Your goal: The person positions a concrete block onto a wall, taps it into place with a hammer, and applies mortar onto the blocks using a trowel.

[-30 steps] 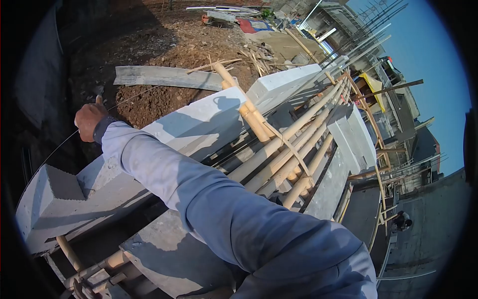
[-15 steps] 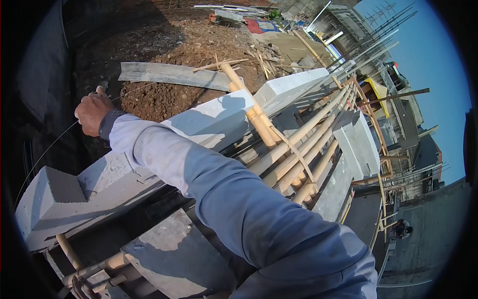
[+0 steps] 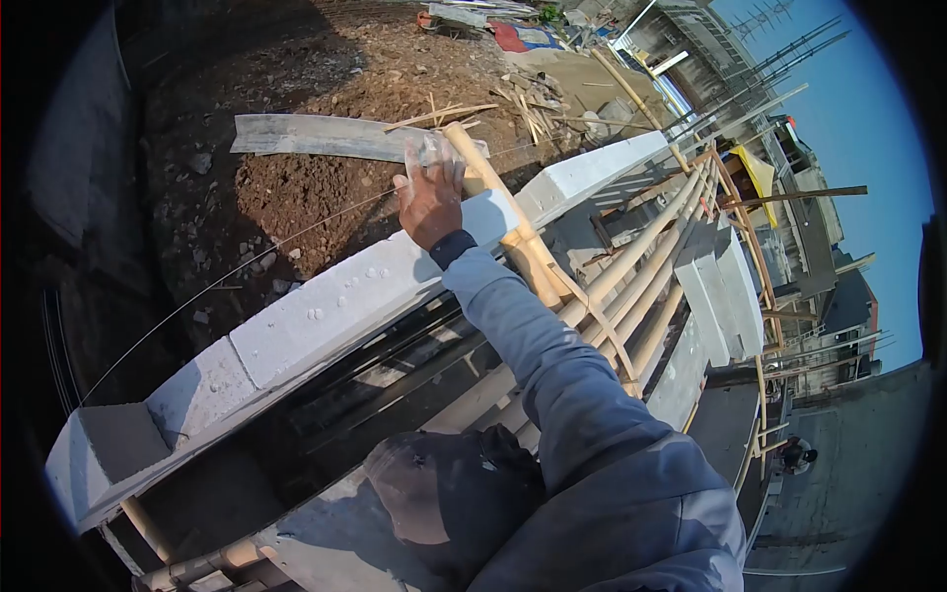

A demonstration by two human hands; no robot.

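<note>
My right hand (image 3: 431,205) reaches over the wall of white lightweight blocks (image 3: 326,311), palm down at the far edge. Its fingers stretch out with the thumb apart, and the fingertips look whitish. A thin taut string (image 3: 296,237) runs along the outer side of the wall and passes right at my thumb. Just right of the fingers, a thick bamboo pole (image 3: 493,187) slants across the wall. My left hand is out of view.
Several bamboo poles (image 3: 646,247) run beside the wall. A bent grey board (image 3: 316,135) lies on rubble and soil (image 3: 286,197) beyond it. More blocks (image 3: 712,286) are stacked at right. A person (image 3: 797,455) is far off at the right.
My right hand has moved right along the wall, from the stretch of string near its left end to the bamboo pole. Its fingers have gone from curled to stretched out.
</note>
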